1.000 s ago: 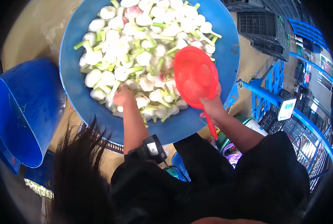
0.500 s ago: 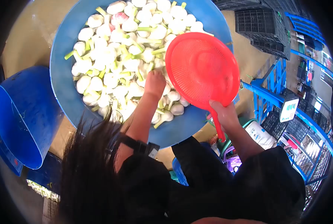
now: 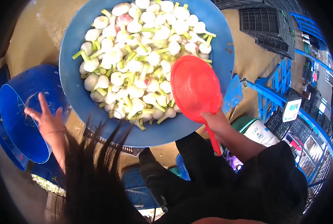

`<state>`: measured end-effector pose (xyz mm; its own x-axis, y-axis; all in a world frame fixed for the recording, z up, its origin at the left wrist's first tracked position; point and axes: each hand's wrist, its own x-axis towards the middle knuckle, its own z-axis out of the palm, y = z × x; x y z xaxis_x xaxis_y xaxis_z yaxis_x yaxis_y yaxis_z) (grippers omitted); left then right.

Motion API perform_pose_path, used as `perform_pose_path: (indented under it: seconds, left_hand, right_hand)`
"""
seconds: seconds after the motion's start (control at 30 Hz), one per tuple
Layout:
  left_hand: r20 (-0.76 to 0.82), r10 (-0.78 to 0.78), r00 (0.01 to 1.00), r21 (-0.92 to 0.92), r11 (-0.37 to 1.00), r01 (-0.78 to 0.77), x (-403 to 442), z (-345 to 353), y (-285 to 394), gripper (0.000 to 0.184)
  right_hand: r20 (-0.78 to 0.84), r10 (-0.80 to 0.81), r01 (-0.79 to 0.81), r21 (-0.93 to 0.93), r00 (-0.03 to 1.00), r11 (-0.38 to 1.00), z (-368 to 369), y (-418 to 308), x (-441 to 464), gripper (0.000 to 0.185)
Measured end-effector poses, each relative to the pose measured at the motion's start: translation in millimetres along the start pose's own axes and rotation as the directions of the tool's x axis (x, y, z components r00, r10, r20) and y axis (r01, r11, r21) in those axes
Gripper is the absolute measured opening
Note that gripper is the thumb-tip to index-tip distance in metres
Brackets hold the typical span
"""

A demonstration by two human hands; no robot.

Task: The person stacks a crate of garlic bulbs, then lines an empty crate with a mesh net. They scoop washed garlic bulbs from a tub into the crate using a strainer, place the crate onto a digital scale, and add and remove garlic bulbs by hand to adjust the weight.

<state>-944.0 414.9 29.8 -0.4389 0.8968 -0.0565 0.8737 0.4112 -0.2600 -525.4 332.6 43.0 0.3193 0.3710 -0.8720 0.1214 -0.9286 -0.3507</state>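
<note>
A wide blue tub (image 3: pixel 162 136) holds many white bulbs (image 3: pixel 134 65) with green stems, a few of them pinkish. My right hand (image 3: pixel 215 121) is closed on the handle of a red strainer (image 3: pixel 196 87), whose bowl is over the tub's right part, above the bulbs. Off to the left, my left hand (image 3: pixel 48 121) has its fingers spread and nothing in them. It is in front of the mouth of a tipped blue barrel (image 3: pixel 24 127). Dark hair hangs over part of my left forearm.
Black crates (image 3: pixel 263 26) are stacked at the upper right. Below them runs a blue metal frame (image 3: pixel 267 89) with a white label (image 3: pixel 292 110). A white bucket (image 3: pixel 261 132) is beside my right forearm. Bulb or stem pieces (image 3: pixel 48 184) show at the lower left.
My left hand has left the bulbs and moved left past the tub's rim, its fingers now spread. The red strainer rose and tilted toward the camera, then came back lower over the tub's right side.
</note>
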Motion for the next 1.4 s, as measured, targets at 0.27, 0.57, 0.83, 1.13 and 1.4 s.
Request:
perform_pose_path:
  seconds: [0.27, 0.57, 0.83, 1.13, 1.4]
  left_hand:
    - [0.113, 0.143, 0.983, -0.586, 0.809, -0.050, 4.3, 95.0, 97.6, 0.053]
    - [0.502, 0.063, 0.862, -0.812, 0.378, 0.445, 15.8, 197.3, 124.5, 0.072]
    - [0.706, 0.421, 0.570, -0.661, 0.103, 0.743, -42.7, 178.1, 146.6, 0.062]
    - [0.696, 0.066, 0.715, -0.665, -0.318, 0.676, -49.9, 159.2, 181.1, 0.040]
    - [0.321, 0.029, 0.947, -0.925, -0.204, 0.320, -86.1, 105.7, 177.9, 0.049]
  right_hand:
    - [-0.130, 0.028, -0.042, -0.104, 0.991, 0.994, 100.9, 4.1, 61.1, 0.094]
    - [0.137, 0.260, -0.261, -0.006, 0.956, 0.965, 154.7, 52.2, 203.0, 0.049]
    - [0.369, 0.137, -0.081, -0.162, 0.919, 0.983, 85.0, 15.0, 206.4, 0.021]
    - [0.599, -0.153, 0.124, 0.089, 0.786, 0.988, 113.2, 1.9, 195.9, 0.025]
    - [0.421, -0.276, 0.203, 0.211, 0.864, 0.956, 68.8, -1.8, 110.1, 0.048]
